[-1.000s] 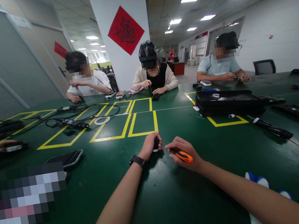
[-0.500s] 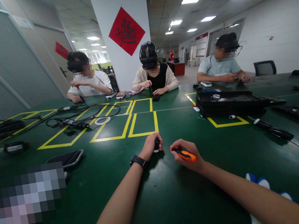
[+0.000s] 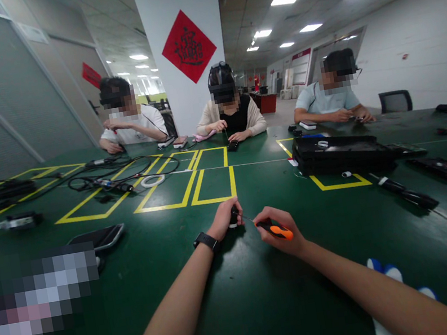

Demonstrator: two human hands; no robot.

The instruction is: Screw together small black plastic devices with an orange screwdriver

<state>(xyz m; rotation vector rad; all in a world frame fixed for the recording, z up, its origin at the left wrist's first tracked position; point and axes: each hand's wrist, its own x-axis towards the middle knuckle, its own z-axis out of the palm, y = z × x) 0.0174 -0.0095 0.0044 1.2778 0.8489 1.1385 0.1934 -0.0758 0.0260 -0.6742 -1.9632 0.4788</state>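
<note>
My left hand (image 3: 224, 220), with a black watch on its wrist, is closed around a small black part (image 3: 234, 217) just above the green table (image 3: 237, 302). Orange and black, a screwdriver (image 3: 279, 231) is gripped in my right hand (image 3: 282, 226). Its thin shaft points left and its tip reaches the black part. The exact contact at the tip is too small to make out.
A phone (image 3: 102, 238) lies to the left. Tangled black cables (image 3: 123, 181) and a white cable coil (image 3: 152, 181) lie farther back. Black trays (image 3: 336, 151) stand at right; blue and white gloves (image 3: 378, 301) lie near my right forearm. Three people sit opposite.
The screwdriver handle has turned a little in my right hand. At the far left, a hand has moved out of view past the cables.
</note>
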